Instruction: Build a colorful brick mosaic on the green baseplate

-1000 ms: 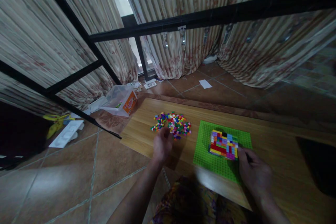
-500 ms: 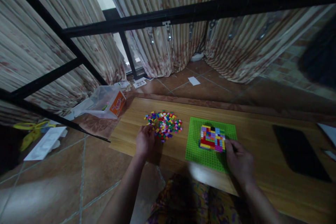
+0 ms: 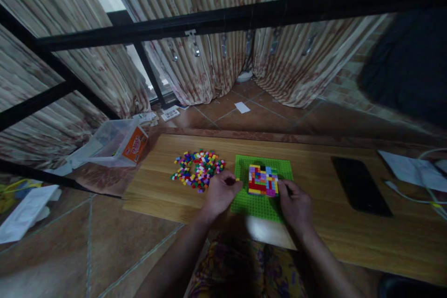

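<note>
A green studded baseplate (image 3: 258, 212) lies on the wooden table, bearing a multicoloured block of toy bricks (image 3: 262, 179). My right hand (image 3: 296, 202) is closed at the block's right edge, thumb and fingers pinching its side. Over the left edge of the plate, my left hand (image 3: 222, 192) pinches a small yellow brick (image 3: 237, 179), which barely shows at the fingertips. To the left of the plate spreads a loose pile of small coloured bricks (image 3: 199, 167); my left wrist is just in front of it.
On the table's right side lie a black phone-like slab (image 3: 361, 186), white paper (image 3: 412, 170) and a white cable (image 3: 401, 190). A clear plastic bin (image 3: 115, 142) with an orange label stands on the floor beyond the table's left end. A black metal rail (image 3: 223, 17) crosses above.
My left hand has moved right, from the brick pile to the baseplate, with a small yellow brick in its fingers. My right hand stays at the block's right edge. The camera view has shifted.
</note>
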### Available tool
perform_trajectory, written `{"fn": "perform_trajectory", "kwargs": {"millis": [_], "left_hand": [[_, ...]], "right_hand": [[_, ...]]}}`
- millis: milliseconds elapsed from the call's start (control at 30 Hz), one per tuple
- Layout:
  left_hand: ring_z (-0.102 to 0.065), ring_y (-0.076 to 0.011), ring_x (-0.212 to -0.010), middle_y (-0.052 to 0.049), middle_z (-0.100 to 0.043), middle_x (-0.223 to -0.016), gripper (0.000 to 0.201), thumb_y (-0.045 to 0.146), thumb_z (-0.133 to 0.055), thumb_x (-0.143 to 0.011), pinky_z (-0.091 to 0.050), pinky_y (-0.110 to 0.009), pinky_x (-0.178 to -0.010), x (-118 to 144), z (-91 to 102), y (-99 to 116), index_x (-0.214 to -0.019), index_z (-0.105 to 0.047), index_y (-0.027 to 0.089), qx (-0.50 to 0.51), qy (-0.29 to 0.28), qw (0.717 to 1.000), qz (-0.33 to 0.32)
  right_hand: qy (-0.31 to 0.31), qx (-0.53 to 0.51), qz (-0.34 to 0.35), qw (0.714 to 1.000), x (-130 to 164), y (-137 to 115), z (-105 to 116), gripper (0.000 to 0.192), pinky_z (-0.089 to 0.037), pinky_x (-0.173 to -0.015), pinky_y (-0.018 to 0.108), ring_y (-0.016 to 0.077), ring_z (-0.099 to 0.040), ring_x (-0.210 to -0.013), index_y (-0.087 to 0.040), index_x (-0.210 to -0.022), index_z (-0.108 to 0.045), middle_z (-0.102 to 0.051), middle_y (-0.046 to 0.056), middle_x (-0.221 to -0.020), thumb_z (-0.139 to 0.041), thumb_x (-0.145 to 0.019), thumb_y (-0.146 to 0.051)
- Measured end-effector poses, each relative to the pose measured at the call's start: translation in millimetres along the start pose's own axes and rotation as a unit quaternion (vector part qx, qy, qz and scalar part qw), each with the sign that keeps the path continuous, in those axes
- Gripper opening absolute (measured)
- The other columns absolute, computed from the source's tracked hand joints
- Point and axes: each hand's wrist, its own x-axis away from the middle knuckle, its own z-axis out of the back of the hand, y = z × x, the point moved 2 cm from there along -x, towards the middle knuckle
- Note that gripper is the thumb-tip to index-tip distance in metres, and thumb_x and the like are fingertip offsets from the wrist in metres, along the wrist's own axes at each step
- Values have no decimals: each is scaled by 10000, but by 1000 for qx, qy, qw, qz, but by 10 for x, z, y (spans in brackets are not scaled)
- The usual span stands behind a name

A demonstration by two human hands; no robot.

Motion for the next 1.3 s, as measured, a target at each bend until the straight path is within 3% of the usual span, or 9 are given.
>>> {"fn": "perform_trajectory", "kwargs": {"millis": [200,600,767,967,1300], "left_hand": [[-492,-88,-494,45,-553,-535,111,230,-646,-668,-353,-200,-477,-240,-209,14,-598,-579,176,12,-46,999,17],[-518,-91,-481,26,-600,-534,160,293,-718,-635,-376,-202,-467,-403,-187,173,-629,-631,158,-34,-114,993,24],[-501,-86,-434,40,-569,-484,214,331,-752,-624,-379,-204,-446,-416,-209,190,-632,-631,155,-14,-133,989,63],[-482,-66,-405,55,-548,-447,335,383,-835,-552,-415,-196,-444,-444,-254,188,-650,-621,145,40,-144,976,157],[-499,-49,-484,44,-570,-567,441,467,-847,-538,-424,-190,-514,-362,-282,73,-707,-622,129,166,-158,948,221]], "right_hand": [[-1,-5,0,1000,-6,-9,-4,421,-468,-673,301,214,-659,-713,-171,-863,-710,-733,74,-834,-447,-904,-497],[-1,-11,11,1000,-22,-55,14,418,-439,-658,283,200,-640,-692,-180,-800,-694,-702,55,-769,-435,-914,-487],[1,-19,8,1000,-27,-44,8,420,-432,-644,279,194,-630,-679,-184,-787,-689,-692,48,-749,-436,-912,-494],[1,-29,19,999,-25,-50,1,394,-433,-647,268,181,-626,-679,-179,-798,-690,-696,48,-764,-444,-920,-461],[2,-37,17,999,-20,-43,-4,374,-416,-638,260,168,-609,-658,-178,-777,-675,-671,36,-731,-455,-927,-441]]}}
